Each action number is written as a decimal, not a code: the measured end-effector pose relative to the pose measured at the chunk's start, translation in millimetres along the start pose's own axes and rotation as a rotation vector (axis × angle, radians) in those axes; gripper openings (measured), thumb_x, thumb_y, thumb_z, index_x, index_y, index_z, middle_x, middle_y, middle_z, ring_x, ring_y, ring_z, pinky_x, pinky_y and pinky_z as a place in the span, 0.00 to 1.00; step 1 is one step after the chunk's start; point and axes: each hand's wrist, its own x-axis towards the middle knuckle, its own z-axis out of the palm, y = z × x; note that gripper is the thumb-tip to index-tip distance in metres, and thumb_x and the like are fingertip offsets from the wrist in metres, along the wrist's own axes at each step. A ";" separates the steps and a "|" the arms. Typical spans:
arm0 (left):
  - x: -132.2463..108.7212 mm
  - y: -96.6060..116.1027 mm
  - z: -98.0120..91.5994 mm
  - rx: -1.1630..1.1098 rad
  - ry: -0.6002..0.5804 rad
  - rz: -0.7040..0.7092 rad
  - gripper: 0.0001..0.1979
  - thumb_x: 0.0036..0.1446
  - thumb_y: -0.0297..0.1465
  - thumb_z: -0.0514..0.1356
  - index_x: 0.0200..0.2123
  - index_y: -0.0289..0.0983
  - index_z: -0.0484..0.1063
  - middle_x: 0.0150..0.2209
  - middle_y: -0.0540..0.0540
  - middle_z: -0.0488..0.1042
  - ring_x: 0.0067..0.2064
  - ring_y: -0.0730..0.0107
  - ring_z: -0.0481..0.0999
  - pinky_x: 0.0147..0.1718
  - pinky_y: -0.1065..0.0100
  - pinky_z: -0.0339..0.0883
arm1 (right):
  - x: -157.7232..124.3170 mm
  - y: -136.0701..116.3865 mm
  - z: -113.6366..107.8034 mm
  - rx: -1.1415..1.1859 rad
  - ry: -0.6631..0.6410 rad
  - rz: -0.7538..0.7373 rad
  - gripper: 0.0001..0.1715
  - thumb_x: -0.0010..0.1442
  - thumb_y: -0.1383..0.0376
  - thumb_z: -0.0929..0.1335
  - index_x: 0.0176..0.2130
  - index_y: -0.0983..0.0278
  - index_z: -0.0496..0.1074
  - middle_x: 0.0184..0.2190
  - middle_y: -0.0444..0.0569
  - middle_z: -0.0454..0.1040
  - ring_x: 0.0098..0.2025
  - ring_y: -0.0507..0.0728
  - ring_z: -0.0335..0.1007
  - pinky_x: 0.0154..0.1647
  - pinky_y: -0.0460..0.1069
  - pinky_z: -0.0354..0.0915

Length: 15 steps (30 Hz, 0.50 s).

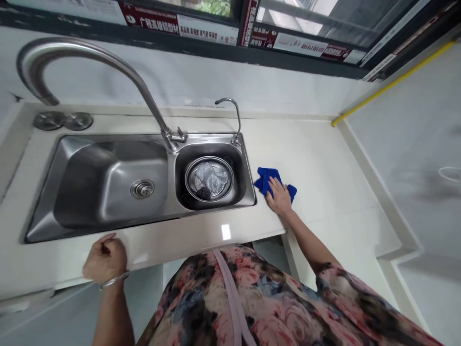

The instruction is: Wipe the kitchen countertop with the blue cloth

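Observation:
My right hand (pixel 279 196) presses down on a crumpled blue cloth (pixel 265 175) lying on the white countertop, just right of the sink. Its fingers rest over the cloth, with blue edges showing on both sides. My left hand (pixel 107 259), with a bracelet at the wrist, is curled into a loose fist by the counter's front edge, below the large basin. Nothing shows inside that fist. A double stainless sink (pixel 169 192) lies between and beyond my hands.
In the small basin sits a round metal strainer (pixel 188 180) holding a clear plastic bag and a dark scrubber. A tall curved faucet (pixel 144 91) and a thin spout (pixel 237 115) rise behind the sink. Two round metal lids (pixel 49 121) lie at back left. A yellow pipe (pixel 392 84) runs along the right wall.

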 end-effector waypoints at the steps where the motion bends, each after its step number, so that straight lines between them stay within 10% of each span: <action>1: 0.0 1.1 -0.6 0.002 -0.002 -0.009 0.22 0.60 0.38 0.54 0.48 0.40 0.85 0.26 0.50 0.71 0.28 0.68 0.63 0.30 0.68 0.55 | 15.9 5.2 -0.3 -0.008 -0.014 0.021 0.33 0.75 0.58 0.56 0.72 0.66 0.64 0.76 0.55 0.57 0.78 0.65 0.49 0.77 0.66 0.52; 8: -1.3 12.0 -10.8 0.005 -0.045 -0.063 0.21 0.60 0.38 0.55 0.49 0.41 0.84 0.27 0.50 0.72 0.29 0.67 0.62 0.32 0.67 0.54 | 120.8 11.7 -4.1 -0.011 -0.102 0.325 0.37 0.74 0.58 0.56 0.75 0.68 0.60 0.78 0.58 0.52 0.79 0.70 0.46 0.76 0.72 0.51; 15: 0.3 10.5 -9.5 0.009 -0.045 -0.018 0.21 0.61 0.38 0.54 0.49 0.41 0.84 0.27 0.50 0.70 0.29 0.67 0.60 0.32 0.66 0.53 | 80.7 -32.9 4.3 0.062 -0.020 0.034 0.33 0.72 0.59 0.60 0.72 0.63 0.66 0.76 0.54 0.57 0.78 0.67 0.50 0.77 0.72 0.47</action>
